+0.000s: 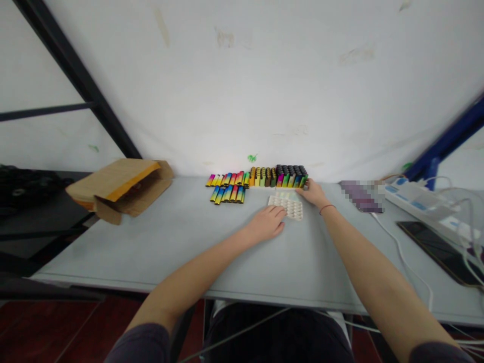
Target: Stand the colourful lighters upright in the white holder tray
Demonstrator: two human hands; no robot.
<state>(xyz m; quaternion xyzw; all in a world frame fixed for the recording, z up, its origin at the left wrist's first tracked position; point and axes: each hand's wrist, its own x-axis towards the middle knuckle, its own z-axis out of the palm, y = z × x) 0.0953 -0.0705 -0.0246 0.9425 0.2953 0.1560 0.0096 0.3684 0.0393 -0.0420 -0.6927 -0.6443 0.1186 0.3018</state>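
Note:
My left hand (266, 222) lies with its fingers stretched over the left front corner of a white tray with rows of round hollows (294, 209); its thumb is apart from them. My right hand (313, 193) has its fingers bent around the right end of a block of black-topped, rainbow-coloured tubes (292, 176), which stand upright in a light holder. Part of that grip is hidden. Left of this block, touching or nearly so, stands a group of gold-topped tubes (262, 176). Further left, several shiny multicoloured tubes (228, 193) lie flat in two rows.
An open brown cardboard package (124, 184) lies at the left of the grey table (181, 252). To the right are a blurred-out device (362, 196), a white power strip (419, 199) with cables, and a dark phone (440, 249). A white wall stands behind.

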